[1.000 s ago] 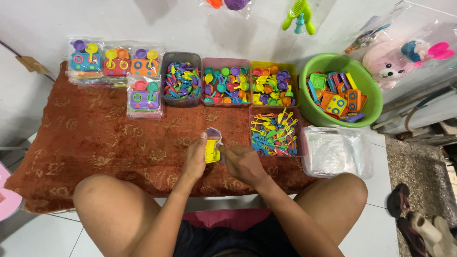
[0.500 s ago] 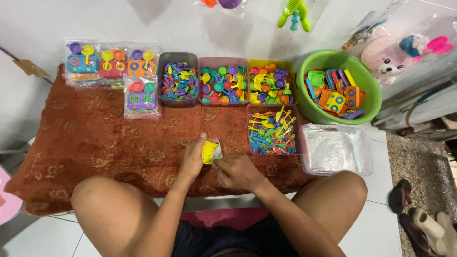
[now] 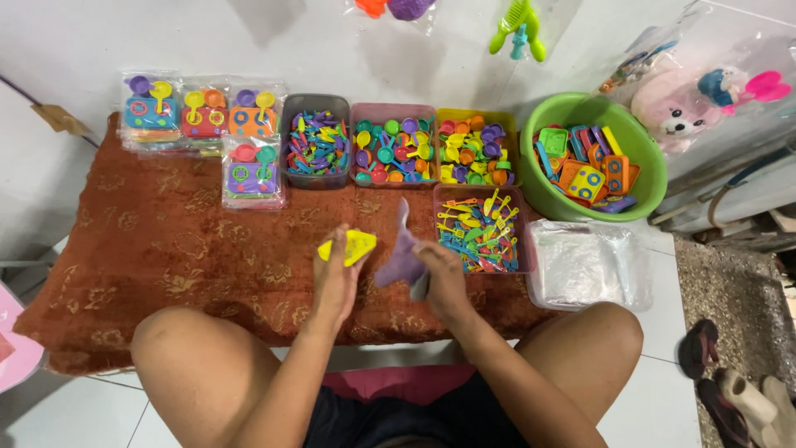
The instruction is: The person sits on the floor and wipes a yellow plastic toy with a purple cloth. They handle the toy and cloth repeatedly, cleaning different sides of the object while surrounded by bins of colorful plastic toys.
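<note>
Fingers of our left hand [image 3: 336, 278] pinch a yellow toy piece [image 3: 348, 245] and lift it just above the reddish-brown cloth [image 3: 157, 249]. To its right, our right hand [image 3: 444, 278] closes around a purple toy piece [image 3: 400, 257], which tilts up between the two hands. Further left lie four clear packets of toy sets [image 3: 203, 124]. Behind our hands we see a grey tray [image 3: 315, 143], a pink tray [image 3: 394, 145] and a yellow tray [image 3: 474, 148], all full of small coloured toys. Just right of our right hand sits another pink tray [image 3: 481, 228], then a stack of clear bags [image 3: 584, 264] and a green basin [image 3: 593, 153].
</note>
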